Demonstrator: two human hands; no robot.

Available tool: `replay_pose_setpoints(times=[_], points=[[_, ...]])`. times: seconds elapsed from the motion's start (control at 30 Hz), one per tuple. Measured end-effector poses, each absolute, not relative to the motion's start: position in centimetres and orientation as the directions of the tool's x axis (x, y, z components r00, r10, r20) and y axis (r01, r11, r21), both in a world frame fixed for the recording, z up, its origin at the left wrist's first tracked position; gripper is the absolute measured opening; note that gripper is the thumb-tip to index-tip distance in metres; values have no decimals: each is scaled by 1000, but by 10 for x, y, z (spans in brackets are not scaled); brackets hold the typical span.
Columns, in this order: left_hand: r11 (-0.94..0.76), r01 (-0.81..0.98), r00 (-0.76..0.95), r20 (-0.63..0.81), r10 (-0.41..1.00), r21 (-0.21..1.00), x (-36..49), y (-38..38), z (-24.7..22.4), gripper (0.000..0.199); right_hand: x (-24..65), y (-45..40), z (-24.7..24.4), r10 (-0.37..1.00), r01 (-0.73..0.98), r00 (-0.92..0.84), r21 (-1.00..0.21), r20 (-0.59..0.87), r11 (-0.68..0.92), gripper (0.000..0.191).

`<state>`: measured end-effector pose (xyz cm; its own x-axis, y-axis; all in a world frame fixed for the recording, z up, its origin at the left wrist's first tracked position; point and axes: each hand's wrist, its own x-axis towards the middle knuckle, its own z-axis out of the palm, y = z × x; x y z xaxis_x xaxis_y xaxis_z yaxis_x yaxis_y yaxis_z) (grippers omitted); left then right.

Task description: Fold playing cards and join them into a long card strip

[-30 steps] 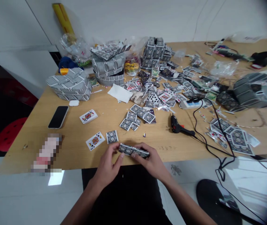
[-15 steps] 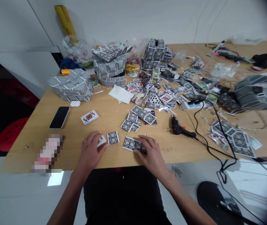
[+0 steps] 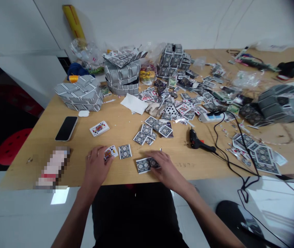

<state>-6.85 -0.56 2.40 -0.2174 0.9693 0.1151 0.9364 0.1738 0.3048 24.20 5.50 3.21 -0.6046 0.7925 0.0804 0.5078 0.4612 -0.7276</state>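
Left hand point(image 3: 94, 166) has moved to the king card point(image 3: 111, 152), grip unclear; right hand point(image 3: 165, 168) holds patterned strip point(image 3: 143, 166), apparently steadying it.

The pale-brown wooden tabletop point(image 3: 122, 132) looks smooth. The dark-and-white oblong paper card point(image 3: 143, 166) looks matt; clear, crumpled plastic wrapping point(image 3: 248, 80) shines.

King card point(image 3: 111, 152) face-up; dark patterned card point(image 3: 143, 165) to right, flat.

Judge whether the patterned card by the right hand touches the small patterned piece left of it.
Apart. The head view shows a strip of bare tabletop between the patterned card by the right hand and the small patterned piece.
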Motion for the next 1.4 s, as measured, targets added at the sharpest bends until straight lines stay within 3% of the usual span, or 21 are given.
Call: replay_pose_setpoints(times=[0.2, 0.37, 0.57, 0.67, 0.8, 0.97, 1.1, 1.17, 1.3, 1.4], points=[[91, 923, -153, 140, 978, 374, -61, 5, 26, 32, 250, 57, 37, 763, 545, -644, -664, 60, 512, 63], [194, 936, -217, 49, 975, 292, -78, 5, 31, 35, 257, 56, 38, 788, 578, -615, -669, 19, 467, 62], [266, 904, -266, -48, 963, 335, -83, 5, 36, 29, 257, 65, 49, 763, 488, -645, -786, -31, 380, 25], [301, 820, -326, -33, 945, 487, -84, 5, 37, 20, 257, 69, 54, 756, 391, -644, -899, -116, 195, 13], [173, 612, -319, 40, 947, 772, -75, -2, 41, 26, 256, 71, 57, 692, 198, -670, -963, -270, -184, 23], [167, 475, -325, -3, 946, 864, -49, -14, 52, 29, 247, 65, 58, 631, 33, -705, -903, -324, -427, 30], [30, 449, -135, 35, 990, 893, -27, -24, 65, 18, 239, 59, 55, 629, -2, -713, -896, -310, -445, 30], [-21, 417, -67, 53, 996, 909, -18, -28, 71, 22, 237, 57, 53, 654, -6, -694, -906, -300, -423, 31], [-61, 406, -105, 113, 988, 912, -7, -33, 78, 19, 238, 55, 51, 701, 5, -657, -932, -277, -363, 32], [-78, 354, -186, 151, 971, 932, -4, -36, 79, 36, 240, 56, 50, 730, 22, -642, -957, -235, -288, 31]])
